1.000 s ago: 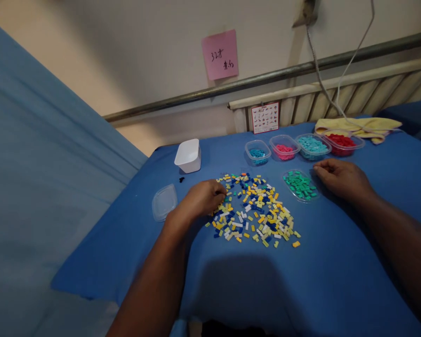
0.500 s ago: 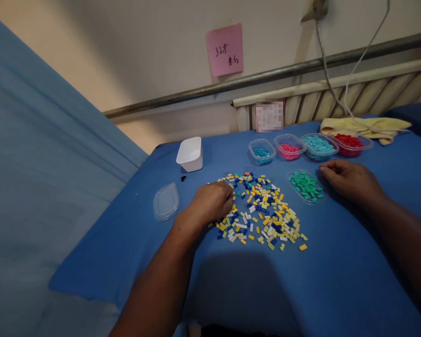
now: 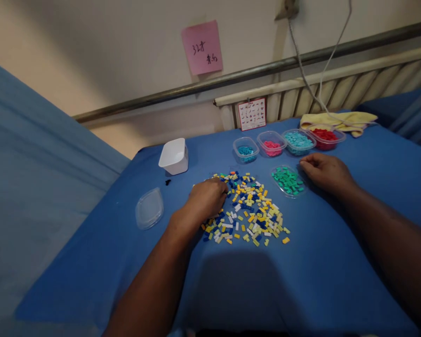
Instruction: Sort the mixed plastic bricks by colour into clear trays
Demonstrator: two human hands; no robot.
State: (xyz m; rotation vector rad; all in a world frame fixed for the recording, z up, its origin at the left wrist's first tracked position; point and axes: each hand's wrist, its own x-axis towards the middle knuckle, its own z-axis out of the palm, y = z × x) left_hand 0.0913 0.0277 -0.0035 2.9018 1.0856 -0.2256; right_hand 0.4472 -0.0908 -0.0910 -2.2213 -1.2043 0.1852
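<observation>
Many small bricks (image 3: 251,218), yellow, white, dark blue and pale green, lie loose in a broad patch on the blue-covered bench (image 3: 319,262), with one orange-yellow brick at its near right edge. A clear shallow lid (image 3: 149,208) lies well to the left of them. The left hand (image 3: 206,196) rests on the patch's left side, knuckles up and fingers curled down; its tips are hidden, so I cannot tell whether they pinch a brick. Against half a second ago it has moved rightward, deeper over the bricks. Left of it lies a black scrap (image 3: 167,182). Green bricks fill a shallow clear tray (image 3: 284,192) to the right of the patch, and the right hand (image 3: 328,172) rests just beside it as before, fingers curled, thumb and forefinger close; whether they hold anything cannot be told. Beyond stand a white tub (image 3: 178,167) and, farther right, a row: blue tub (image 3: 245,142), pink tub (image 3: 272,136), turquoise tub (image 3: 298,153), red tub (image 3: 341,135), named by their contents. Behind are a yellow cloth (image 3: 315,119), a printed card (image 3: 252,114) against the radiator (image 3: 291,104), and a pink note (image 3: 202,48) on the wall. The whole scene sits farther left in view than before.
</observation>
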